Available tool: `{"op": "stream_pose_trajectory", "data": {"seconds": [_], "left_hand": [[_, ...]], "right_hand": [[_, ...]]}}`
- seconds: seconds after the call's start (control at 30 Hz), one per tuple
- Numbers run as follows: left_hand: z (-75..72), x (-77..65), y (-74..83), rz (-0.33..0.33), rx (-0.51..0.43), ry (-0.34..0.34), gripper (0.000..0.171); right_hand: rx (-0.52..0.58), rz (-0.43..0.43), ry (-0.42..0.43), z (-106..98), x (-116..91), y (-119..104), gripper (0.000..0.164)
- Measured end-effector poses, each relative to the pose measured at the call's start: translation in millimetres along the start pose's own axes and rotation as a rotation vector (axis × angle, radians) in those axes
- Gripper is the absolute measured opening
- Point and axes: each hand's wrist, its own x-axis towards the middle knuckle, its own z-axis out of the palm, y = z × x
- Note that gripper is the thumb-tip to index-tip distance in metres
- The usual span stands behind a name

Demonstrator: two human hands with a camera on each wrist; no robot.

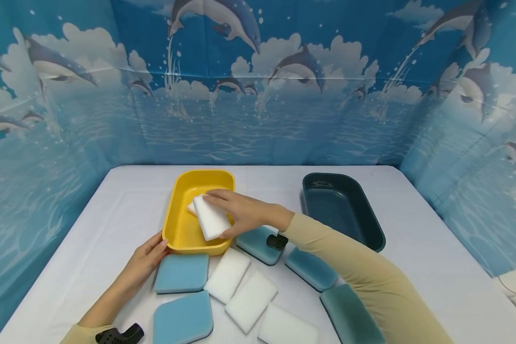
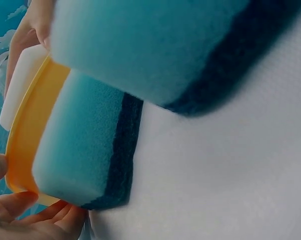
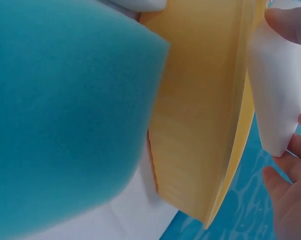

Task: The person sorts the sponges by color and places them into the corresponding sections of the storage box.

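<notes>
My right hand (image 1: 245,210) holds a white sponge (image 1: 212,218) by its edges over the yellow tub (image 1: 172,217), thumb on one side and fingers on the other. Part of another white sponge (image 1: 191,208) shows inside the tub, behind the held one. At the tub's near left corner, my left hand (image 1: 144,260) grips the rim, with the thumb on one side of the wall in the left wrist view. Close by the left fingers lies a blue sponge (image 2: 85,145) with a dark scouring side, right beside the tub.
Near the front, several white sponges (image 1: 251,298) lie between blue sponges (image 1: 182,317) on the left and more blue sponges (image 1: 311,268) on the right, partly under my right forearm. A dark teal tub (image 1: 339,205) stands at the back right. A dolphin-print curtain (image 1: 258,129) hangs behind the white table (image 1: 417,239).
</notes>
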Motion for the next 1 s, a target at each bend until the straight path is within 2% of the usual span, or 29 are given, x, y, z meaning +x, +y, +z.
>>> {"op": "stream_pose_trajectory", "data": {"seconds": [0.2, 0.37, 0.57, 1.0], "left_hand": [[-0.2, 0.4, 0.1, -0.011, -0.007, -0.003, 0.065], [-0.7, -0.3, 2.0, -0.007, 0.012, 0.002, 0.064], [-0.2, 0.6, 0.9, -0.010, -0.007, -0.007, 0.063], [2.4, -0.4, 1.7, -0.020, 0.047, 0.015, 0.063]], "right_hand": [[0.008, 0.023, -0.012, 4, 4, 1, 0.090], [-0.047, 0.025, 0.015, 6, 7, 2, 0.081], [-0.072, 0.045, 0.002, 7, 8, 1, 0.078], [-0.095, -0.011, 0.042, 5, -4, -1, 0.068]]}}
